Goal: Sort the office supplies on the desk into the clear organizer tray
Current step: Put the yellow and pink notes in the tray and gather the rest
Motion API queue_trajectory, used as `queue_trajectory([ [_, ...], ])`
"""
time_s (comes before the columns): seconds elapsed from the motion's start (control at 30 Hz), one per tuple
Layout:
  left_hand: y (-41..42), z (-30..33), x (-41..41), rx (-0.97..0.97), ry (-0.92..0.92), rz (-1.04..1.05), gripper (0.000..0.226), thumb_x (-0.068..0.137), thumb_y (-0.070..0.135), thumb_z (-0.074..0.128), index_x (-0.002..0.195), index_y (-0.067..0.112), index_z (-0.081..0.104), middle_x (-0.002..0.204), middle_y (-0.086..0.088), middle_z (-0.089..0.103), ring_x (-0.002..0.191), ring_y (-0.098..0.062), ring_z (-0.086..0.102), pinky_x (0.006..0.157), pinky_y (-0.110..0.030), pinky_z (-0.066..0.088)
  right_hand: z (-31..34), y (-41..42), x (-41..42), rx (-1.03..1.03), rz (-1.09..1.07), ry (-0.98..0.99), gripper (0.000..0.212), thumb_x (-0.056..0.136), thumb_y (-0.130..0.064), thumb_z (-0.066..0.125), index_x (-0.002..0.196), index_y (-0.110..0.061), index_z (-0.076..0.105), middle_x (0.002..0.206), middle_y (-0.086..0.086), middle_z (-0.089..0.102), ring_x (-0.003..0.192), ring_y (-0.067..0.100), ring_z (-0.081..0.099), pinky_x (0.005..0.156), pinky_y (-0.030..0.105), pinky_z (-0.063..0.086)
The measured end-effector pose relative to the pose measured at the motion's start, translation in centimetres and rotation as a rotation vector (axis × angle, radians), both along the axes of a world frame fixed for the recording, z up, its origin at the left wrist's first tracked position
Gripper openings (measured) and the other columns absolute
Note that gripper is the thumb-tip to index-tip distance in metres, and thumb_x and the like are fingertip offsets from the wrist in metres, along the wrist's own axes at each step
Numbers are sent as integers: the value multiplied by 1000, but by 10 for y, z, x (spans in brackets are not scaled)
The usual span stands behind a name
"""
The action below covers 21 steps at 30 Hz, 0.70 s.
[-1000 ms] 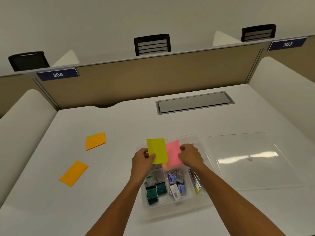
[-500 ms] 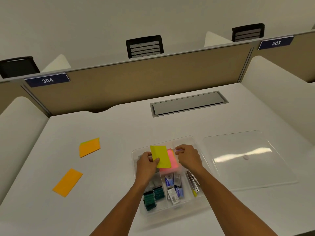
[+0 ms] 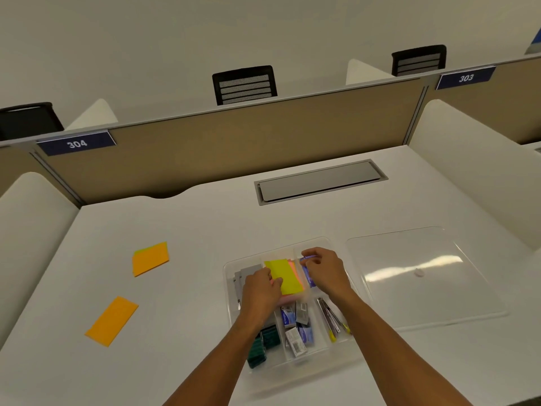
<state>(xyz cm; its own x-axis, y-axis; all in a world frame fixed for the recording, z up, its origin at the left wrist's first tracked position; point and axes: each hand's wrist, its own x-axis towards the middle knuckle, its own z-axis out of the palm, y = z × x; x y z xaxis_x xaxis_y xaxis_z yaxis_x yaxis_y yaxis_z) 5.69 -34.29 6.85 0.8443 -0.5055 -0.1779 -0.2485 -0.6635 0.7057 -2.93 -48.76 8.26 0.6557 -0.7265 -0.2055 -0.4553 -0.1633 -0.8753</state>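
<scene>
The white desk (image 3: 190,230) is bounded by a tan partition (image 3: 234,148) behind and white side panels, with open surface left around two orange sticky pads (image 3: 150,258) (image 3: 111,320) at the left and a clear flat lid (image 3: 424,273) at the right. In the clear compartmented organizer tray (image 3: 231,268), green binder clips (image 3: 262,345), small staple boxes (image 3: 297,326) and metal clips are held in the near compartments. A yellow sticky pad (image 3: 284,276) is pinched by the left hand (image 3: 260,291) over a pink pad (image 3: 292,263) in a far compartment, while the right hand (image 3: 323,269), just beside it, is curled around a small blue item (image 3: 308,257).

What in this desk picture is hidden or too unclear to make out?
Head view, the only one:
- Pink notes: mostly covered by the yellow notes.
- What the right hand pinches: a small bluish thing, hidden by its fingers.
- Small boxes in the tray: print too small to read.
</scene>
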Motion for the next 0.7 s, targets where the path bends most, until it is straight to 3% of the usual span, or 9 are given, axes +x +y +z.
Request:
queue_trajectory([
  [0.23, 16, 2, 7, 35, -97, -15, 37, 93, 40, 57, 122, 17, 61, 117, 0, 67, 97, -14, 65, 80, -21, 44, 7, 12, 12, 50, 96, -70, 21, 95, -15, 56, 111, -20, 68, 99, -2, 74, 91, 19, 67, 90, 41, 55],
  [0.4, 33, 2, 13, 58, -111, 30, 43, 92, 46, 56, 127, 22, 56, 126, 3, 63, 105, -15, 64, 89, -28, 49, 12, 27, 25, 28, 168, -89, 18, 94, -21, 59, 109, -25, 68, 99, -5, 72, 88, 14, 67, 85, 40, 57],
  [0.53, 59, 1, 21, 33, -141, 104, 46, 90, 46, 58, 130, 26, 48, 129, 3, 60, 107, -15, 60, 86, -27, 52, 14, 45, 40, -13, 247, -93, 16, 94, -22, 60, 107, -27, 68, 100, -5, 71, 91, 12, 66, 85, 41, 58],
  [0.7, 100, -3, 34, 48, -214, 251, 55, 89, 49, 57, 138, 27, 44, 144, 2, 49, 130, -19, 47, 104, -38, 43, 19, 75, 60, -63, 357, -93, 14, 93, -29, 61, 104, -37, 65, 100, -11, 69, 86, 10, 66, 81, 33, 58],
])
